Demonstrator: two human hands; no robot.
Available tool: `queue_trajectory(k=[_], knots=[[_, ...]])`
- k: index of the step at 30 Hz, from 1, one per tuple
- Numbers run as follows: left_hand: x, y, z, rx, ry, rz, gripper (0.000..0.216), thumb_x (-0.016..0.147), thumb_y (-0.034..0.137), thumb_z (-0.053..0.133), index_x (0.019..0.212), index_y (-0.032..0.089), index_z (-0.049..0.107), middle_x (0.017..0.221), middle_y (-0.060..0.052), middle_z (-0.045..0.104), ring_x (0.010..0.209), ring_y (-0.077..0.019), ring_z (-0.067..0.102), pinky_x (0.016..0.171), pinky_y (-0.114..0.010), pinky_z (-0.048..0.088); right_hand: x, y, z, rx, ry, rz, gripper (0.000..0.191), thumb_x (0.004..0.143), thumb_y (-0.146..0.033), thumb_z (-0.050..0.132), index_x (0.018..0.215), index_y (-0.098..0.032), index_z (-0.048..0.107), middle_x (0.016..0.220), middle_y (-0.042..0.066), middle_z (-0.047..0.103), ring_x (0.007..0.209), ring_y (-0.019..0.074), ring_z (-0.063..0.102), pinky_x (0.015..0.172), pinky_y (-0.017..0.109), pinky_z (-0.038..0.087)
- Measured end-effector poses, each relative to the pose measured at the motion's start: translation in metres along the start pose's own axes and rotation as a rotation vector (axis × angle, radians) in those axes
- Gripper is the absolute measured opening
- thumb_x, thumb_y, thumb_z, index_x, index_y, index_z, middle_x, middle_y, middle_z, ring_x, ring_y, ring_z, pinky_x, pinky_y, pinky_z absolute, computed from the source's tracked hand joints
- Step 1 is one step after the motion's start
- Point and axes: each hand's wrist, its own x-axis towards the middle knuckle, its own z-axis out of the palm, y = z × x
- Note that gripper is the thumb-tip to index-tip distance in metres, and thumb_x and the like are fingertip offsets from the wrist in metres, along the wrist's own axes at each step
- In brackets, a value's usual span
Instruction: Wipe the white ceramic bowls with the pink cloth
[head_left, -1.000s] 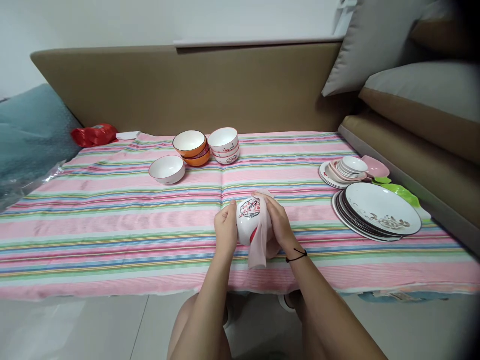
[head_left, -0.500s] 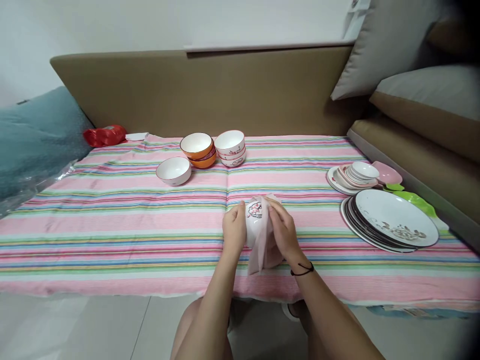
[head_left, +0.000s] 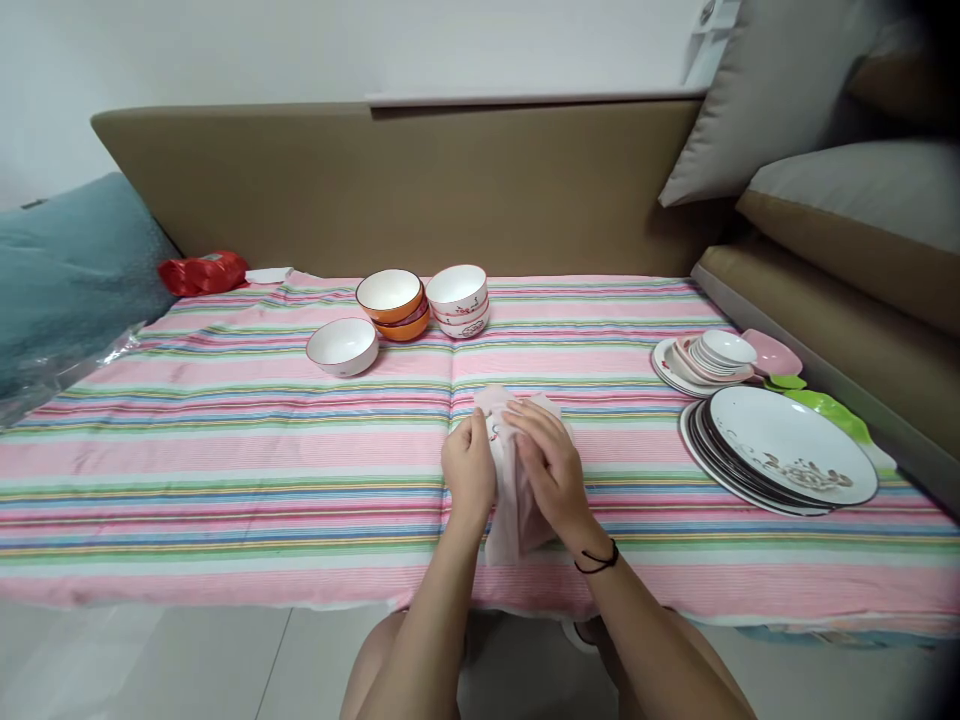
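The bowl [head_left: 493, 432], its painted side bare a second ago, is now almost hidden under the pink cloth [head_left: 514, 515]. It is held just above the striped sheet [head_left: 225, 450]. The left hand [head_left: 469, 470] cups its side, and the right hand [head_left: 547, 462] presses the cloth over it with fingers spread, so the wiping seems to have reached that face. Stacked bowls [head_left: 420, 300] sit well behind, and plates [head_left: 787, 445] are off to the right.
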Motion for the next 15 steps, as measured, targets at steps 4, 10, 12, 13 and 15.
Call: queue_trajectory(k=[4, 10, 12, 13, 15], knots=[[-0.004, 0.000, 0.005, 0.012, 0.019, 0.006, 0.050, 0.085, 0.045, 0.056, 0.050, 0.021, 0.030, 0.050, 0.004, 0.028, 0.053, -0.0126, 0.027, 0.051, -0.028, 0.020, 0.004, 0.018, -0.001, 0.269, 0.132, 0.390, 0.035, 0.096, -0.036, 0.041, 0.114, -0.021, 0.067, 0.125, 0.007, 0.065, 0.122, 0.0243, 0.056, 0.107, 0.046, 0.042], [-0.005, 0.001, 0.010, -0.010, 0.034, 0.000, 0.048, 0.087, 0.045, 0.050, 0.054, 0.022, 0.025, 0.054, 0.004, 0.023, 0.054, -0.0116, 0.023, 0.051, -0.027, 0.020, 0.003, 0.005, -0.002, 0.025, 0.071, 0.058, 0.033, 0.096, -0.030, 0.041, 0.119, -0.026, 0.065, 0.130, 0.004, 0.062, 0.129, 0.0240, 0.049, 0.113, 0.049, 0.034], [-0.002, 0.001, 0.010, -0.030, 0.003, 0.005, 0.046, 0.084, 0.044, 0.053, 0.054, 0.022, 0.027, 0.054, 0.004, 0.025, 0.054, -0.0115, 0.024, 0.052, -0.027, 0.022, 0.002, -0.003, -0.001, -0.116, -0.002, -0.129, 0.032, 0.095, -0.025, 0.044, 0.120, -0.030, 0.064, 0.129, 0.001, 0.063, 0.130, 0.0243, 0.048, 0.115, 0.051, 0.030], [0.000, 0.001, 0.011, -0.045, -0.015, 0.004, 0.046, 0.083, 0.044, 0.054, 0.054, 0.022, 0.027, 0.054, 0.004, 0.026, 0.054, -0.0115, 0.025, 0.052, -0.027, 0.023, 0.001, -0.005, -0.001, -0.157, -0.020, -0.175, 0.034, 0.095, -0.024, 0.044, 0.122, -0.031, 0.062, 0.128, 0.001, 0.063, 0.130, 0.0246, 0.048, 0.115, 0.052, 0.030], [0.001, 0.001, 0.011, -0.055, -0.041, -0.002, 0.045, 0.083, 0.044, 0.053, 0.054, 0.021, 0.028, 0.054, 0.004, 0.027, 0.054, -0.0114, 0.026, 0.052, -0.026, 0.023, 0.001, -0.005, 0.001, -0.158, 0.006, -0.175, 0.037, 0.095, -0.024, 0.043, 0.130, -0.031, 0.056, 0.132, 0.002, 0.060, 0.130, 0.0248, 0.048, 0.113, 0.052, 0.032]])
